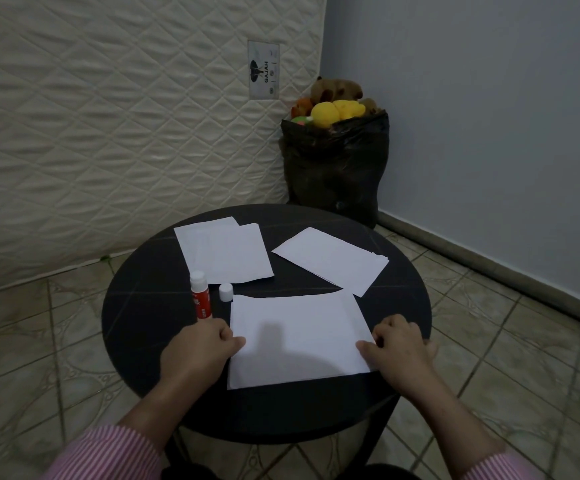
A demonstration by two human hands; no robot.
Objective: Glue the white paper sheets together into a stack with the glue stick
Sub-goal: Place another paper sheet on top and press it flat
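Here the left hand [198,351] and right hand [397,351], fingers loosely curled (gripping nothing), press a smooth white sheet [295,341] flat.

Head camera looks forward and down, close over the round table [136,306] (wide-angle); only one view.

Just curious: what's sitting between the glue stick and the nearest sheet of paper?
In the head view, the small white cap stands between the glue stick and the near sheet; otherwise only bare table.
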